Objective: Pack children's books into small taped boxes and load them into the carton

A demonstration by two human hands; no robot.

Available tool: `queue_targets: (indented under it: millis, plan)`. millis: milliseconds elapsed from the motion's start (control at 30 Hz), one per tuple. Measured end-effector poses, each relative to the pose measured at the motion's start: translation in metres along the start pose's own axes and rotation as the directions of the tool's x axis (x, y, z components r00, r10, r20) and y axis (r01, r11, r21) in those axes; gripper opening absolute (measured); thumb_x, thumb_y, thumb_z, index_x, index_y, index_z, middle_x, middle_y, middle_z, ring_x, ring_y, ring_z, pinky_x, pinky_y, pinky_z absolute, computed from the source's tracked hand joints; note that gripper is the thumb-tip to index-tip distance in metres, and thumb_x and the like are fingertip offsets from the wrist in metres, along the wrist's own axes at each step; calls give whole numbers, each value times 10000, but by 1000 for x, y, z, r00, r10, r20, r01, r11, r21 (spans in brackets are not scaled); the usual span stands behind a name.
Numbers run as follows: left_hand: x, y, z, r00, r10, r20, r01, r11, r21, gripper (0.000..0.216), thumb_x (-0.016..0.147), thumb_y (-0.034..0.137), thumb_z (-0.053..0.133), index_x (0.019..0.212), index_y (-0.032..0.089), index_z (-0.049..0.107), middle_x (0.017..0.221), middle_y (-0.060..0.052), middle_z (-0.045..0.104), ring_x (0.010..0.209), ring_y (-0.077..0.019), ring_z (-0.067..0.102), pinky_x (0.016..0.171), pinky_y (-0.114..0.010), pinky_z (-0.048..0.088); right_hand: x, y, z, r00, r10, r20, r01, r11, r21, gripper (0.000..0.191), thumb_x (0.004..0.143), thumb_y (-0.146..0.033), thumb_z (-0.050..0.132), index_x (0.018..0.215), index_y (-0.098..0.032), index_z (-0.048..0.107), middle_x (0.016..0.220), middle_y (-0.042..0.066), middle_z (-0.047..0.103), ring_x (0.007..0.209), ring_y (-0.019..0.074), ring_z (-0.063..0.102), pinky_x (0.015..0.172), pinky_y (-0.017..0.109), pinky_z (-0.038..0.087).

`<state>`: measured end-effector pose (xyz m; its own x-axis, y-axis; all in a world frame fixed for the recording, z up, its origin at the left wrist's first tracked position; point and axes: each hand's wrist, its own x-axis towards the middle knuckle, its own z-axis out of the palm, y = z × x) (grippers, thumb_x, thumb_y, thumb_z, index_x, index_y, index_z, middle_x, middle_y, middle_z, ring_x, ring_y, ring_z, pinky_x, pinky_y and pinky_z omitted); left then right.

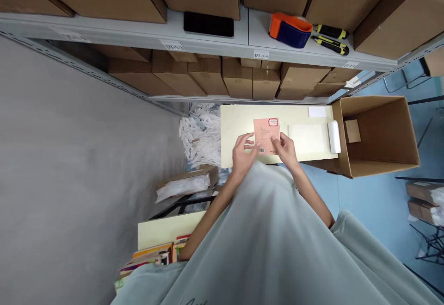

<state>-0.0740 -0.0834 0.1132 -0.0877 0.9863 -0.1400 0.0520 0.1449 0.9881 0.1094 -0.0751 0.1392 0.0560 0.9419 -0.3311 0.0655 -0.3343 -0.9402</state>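
A thin pink booklet [266, 131], printed with a text block, a barcode at the lower left and a red-framed label at the upper right, is held up over a cream table board. My right hand [286, 150] grips its right edge, thumb on the front and fingers behind. At the opposite edge is my left hand [243, 152], its fingers apart and curved beside the booklet, the thumb touching the lower left corner near the barcode. To the right, a white roll [334, 137] and a small white paper slip [317, 111] lie on the board [236, 120].
An open cardboard box [385, 154] with a small block inside stands at the right. Shelves of cartons [237, 78] rise ahead, carrying a black phone [208, 24] and tools. White paper strips [201, 133] are heaped at left; books [156, 254] stand at lower left.
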Motion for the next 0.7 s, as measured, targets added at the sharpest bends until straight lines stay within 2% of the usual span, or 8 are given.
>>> queue_targets:
  millis: [67, 200, 300, 400, 467, 600, 700]
  plan:
    - [6, -10, -13, 996, -85, -13, 85, 995, -48, 556, 861, 561, 913, 1298, 234, 810, 1366, -134, 765, 1000, -227, 754, 900, -384, 662, -4, -5, 0, 999, 2, 48, -6, 997, 81, 590, 907, -789, 765, 1158, -256, 767, 1202, 82, 840, 1185, 330, 769, 1008, 416, 645]
    - [11, -21, -23, 963, -221, 151, 248, 949, -193, 640, 791, 707, 925, 1135, 171, 859, 1140, -136, 853, 1007, -293, 790, 956, -458, 666, -10, -7, 5, 998, 32, 55, -39, 991, 131, 613, 898, -784, 792, 1204, -254, 767, 1245, 87, 848, 1217, 336, 779, 1044, 435, 647]
    - [10, -21, -21, 963, -238, 127, 260, 942, -211, 622, 743, 686, 964, 1082, 171, 878, 1050, -120, 863, 935, -287, 790, 885, -452, 675, -7, -2, 4, 999, 39, 28, -41, 996, 77, 635, 918, -786, 760, 1256, -249, 751, 1327, 111, 830, 1281, 349, 761, 1091, 465, 639]
    - [10, -15, -14, 981, -183, 59, 191, 964, -187, 532, 790, 624, 948, 1081, 183, 893, 1016, -97, 860, 837, -236, 761, 815, -399, 663, -4, 0, -2, 995, -41, -92, 35, 997, -67, 725, 902, -748, 807, 1435, -269, 696, 1610, 130, 688, 1518, 368, 616, 1257, 515, 551]
    - [9, -8, -7, 993, -122, 2, 121, 981, -153, 453, 832, 580, 926, 1066, 193, 904, 1027, -87, 855, 805, -211, 746, 781, -366, 651, -5, -3, -5, 988, -90, -125, 72, 988, -138, 767, 902, -711, 840, 1520, -294, 662, 1710, 122, 600, 1590, 366, 547, 1321, 540, 493]
    - [2, 10, 14, 997, 38, -74, -41, 998, -44, 315, 897, 504, 889, 1037, 225, 926, 1046, -74, 852, 817, -199, 762, 769, -342, 662, -13, -8, -1, 997, -62, 54, 66, 994, -86, 645, 952, -703, 811, 1453, -305, 727, 1550, 122, 725, 1436, 350, 692, 1191, 516, 610]
    - [-7, 21, 32, 980, 191, -46, -188, 980, 59, 255, 964, 472, 839, 1043, 247, 930, 1031, -61, 862, 832, -188, 778, 791, -342, 685, -14, -7, 3, 994, -105, 41, 106, 994, -27, 628, 964, -730, 788, 1407, -287, 738, 1446, 108, 785, 1355, 322, 750, 1090, 463, 664]
